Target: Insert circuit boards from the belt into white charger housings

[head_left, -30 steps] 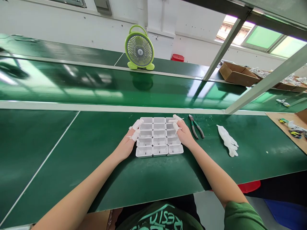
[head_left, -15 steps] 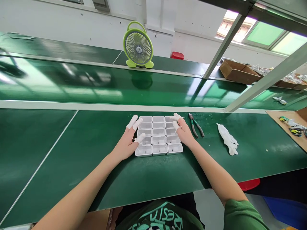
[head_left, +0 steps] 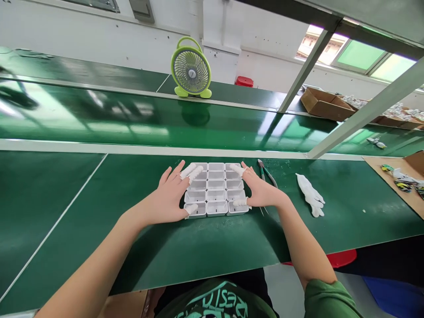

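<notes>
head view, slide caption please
Left hand and right hand, some fingers sheathed in white, flank a grid of white trays on a green workbench.

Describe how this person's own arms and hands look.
The left hand wears white, wrinkled finger covers on thumb and two fingers; the right hand, on thumb and at least one finger. Forearms are bare; a short green fabric sleeve shows on the right arm.

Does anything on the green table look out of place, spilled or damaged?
The white trays stand in neat rows, with no visible damage. A single white glove lies loose right of the pliers, seemingly out of place with no mate beside it. Farther right is a pale speck, too small to identify.
</notes>
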`<action>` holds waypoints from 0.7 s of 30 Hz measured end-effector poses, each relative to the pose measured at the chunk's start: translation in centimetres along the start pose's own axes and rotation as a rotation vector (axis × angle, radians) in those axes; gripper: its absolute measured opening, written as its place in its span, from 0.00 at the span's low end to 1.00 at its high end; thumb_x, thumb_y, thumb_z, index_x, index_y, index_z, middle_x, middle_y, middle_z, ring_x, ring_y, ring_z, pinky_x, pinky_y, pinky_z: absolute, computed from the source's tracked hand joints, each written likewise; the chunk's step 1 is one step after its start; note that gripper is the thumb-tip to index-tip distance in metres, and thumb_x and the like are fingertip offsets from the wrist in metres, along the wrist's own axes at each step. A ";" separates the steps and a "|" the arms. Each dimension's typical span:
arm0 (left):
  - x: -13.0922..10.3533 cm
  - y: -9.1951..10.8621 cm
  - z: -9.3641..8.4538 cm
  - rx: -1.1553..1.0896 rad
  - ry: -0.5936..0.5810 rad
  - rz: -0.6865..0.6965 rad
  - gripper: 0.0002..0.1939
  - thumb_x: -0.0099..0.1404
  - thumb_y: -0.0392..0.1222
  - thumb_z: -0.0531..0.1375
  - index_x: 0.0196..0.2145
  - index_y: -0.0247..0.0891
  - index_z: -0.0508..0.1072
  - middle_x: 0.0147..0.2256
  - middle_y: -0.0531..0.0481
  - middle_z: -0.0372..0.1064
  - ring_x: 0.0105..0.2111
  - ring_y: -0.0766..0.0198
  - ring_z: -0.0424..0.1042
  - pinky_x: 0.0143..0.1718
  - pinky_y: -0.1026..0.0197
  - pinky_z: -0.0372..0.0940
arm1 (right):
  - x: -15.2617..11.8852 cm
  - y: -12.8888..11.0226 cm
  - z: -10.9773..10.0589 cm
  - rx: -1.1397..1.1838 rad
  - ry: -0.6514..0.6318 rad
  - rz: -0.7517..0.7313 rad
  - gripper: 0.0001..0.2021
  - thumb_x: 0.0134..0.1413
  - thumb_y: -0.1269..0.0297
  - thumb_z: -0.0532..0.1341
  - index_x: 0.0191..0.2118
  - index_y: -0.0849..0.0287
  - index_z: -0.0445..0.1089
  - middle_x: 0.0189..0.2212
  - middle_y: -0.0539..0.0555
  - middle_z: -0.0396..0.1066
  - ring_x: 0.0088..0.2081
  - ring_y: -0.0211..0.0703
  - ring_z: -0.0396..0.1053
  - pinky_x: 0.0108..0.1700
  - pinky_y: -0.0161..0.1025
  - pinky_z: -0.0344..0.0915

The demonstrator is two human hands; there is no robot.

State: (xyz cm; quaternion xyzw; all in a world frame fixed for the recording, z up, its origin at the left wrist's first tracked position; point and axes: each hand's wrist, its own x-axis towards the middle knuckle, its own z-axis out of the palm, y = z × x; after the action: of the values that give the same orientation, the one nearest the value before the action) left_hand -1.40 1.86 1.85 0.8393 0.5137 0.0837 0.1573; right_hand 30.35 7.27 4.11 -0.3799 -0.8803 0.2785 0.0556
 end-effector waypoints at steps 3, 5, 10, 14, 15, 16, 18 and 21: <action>0.9 0.5 -1.3 0.165 -0.118 -0.051 0.36 0.53 0.45 0.60 0.60 0.35 0.64 0.57 0.34 0.67 0.74 0.42 0.29 0.72 0.35 0.32 | 0.0 -0.1 0.3 -0.047 -0.008 -0.003 0.40 0.53 0.62 0.66 0.68 0.59 0.50 0.69 0.68 0.51 0.75 0.64 0.23 0.73 0.66 0.30; 1.7 0.9 -2.2 0.228 -0.180 -0.082 0.31 0.52 0.45 0.60 0.54 0.35 0.68 0.55 0.34 0.69 0.74 0.41 0.31 0.72 0.35 0.34 | 0.1 -0.2 0.5 -0.053 0.003 -0.008 0.37 0.52 0.62 0.66 0.66 0.59 0.54 0.67 0.68 0.54 0.75 0.64 0.23 0.73 0.68 0.31; 3.5 2.7 -3.6 0.277 -0.252 -0.094 0.25 0.50 0.42 0.61 0.48 0.35 0.69 0.51 0.34 0.71 0.74 0.39 0.36 0.70 0.30 0.32 | 0.1 -0.4 0.5 -0.087 -0.019 0.029 0.32 0.49 0.65 0.66 0.60 0.63 0.59 0.64 0.71 0.56 0.75 0.65 0.23 0.73 0.66 0.33; 4.2 3.3 -3.4 0.310 -0.281 -0.084 0.30 0.49 0.38 0.61 0.52 0.32 0.66 0.58 0.29 0.67 0.74 0.39 0.36 0.70 0.29 0.32 | 0.1 -0.4 0.8 -0.109 -0.017 0.031 0.37 0.46 0.72 0.65 0.63 0.62 0.56 0.66 0.69 0.55 0.75 0.64 0.23 0.73 0.66 0.32; 4.2 3.2 -3.2 0.313 -0.276 -0.072 0.30 0.49 0.38 0.61 0.52 0.32 0.65 0.59 0.28 0.66 0.74 0.40 0.36 0.70 0.30 0.32 | 0.2 -0.4 0.9 -0.101 -0.007 0.023 0.38 0.46 0.72 0.65 0.64 0.61 0.56 0.66 0.68 0.55 0.75 0.64 0.24 0.73 0.66 0.32; 4.2 3.1 -3.1 0.310 -0.267 -0.058 0.30 0.49 0.39 0.60 0.51 0.32 0.65 0.60 0.27 0.65 0.74 0.41 0.37 0.71 0.31 0.32 | 0.2 -0.3 1.0 -0.088 0.006 0.011 0.39 0.47 0.71 0.65 0.66 0.59 0.55 0.67 0.67 0.55 0.75 0.64 0.24 0.73 0.67 0.32; 4.2 2.7 -2.7 0.289 -0.241 -0.035 0.27 0.49 0.40 0.60 0.49 0.33 0.65 0.61 0.26 0.63 0.73 0.43 0.40 0.71 0.33 0.32 | 0.3 -0.3 1.2 -0.067 0.031 -0.013 0.41 0.48 0.68 0.66 0.68 0.57 0.52 0.67 0.66 0.55 0.75 0.64 0.26 0.73 0.68 0.32; 4.1 2.1 -2.3 0.239 -0.210 -0.017 0.24 0.49 0.41 0.60 0.46 0.36 0.65 0.63 0.27 0.61 0.73 0.44 0.45 0.72 0.35 0.33 | 0.4 -0.3 1.3 -0.072 0.044 -0.023 0.46 0.49 0.65 0.67 0.72 0.57 0.46 0.67 0.67 0.55 0.75 0.64 0.28 0.73 0.68 0.32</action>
State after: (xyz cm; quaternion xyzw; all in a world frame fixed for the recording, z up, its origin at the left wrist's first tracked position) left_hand 1.55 5.00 4.69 0.8516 0.5080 -0.0676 0.1100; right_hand 29.47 6.85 3.10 -0.3777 -0.8927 0.2375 0.0643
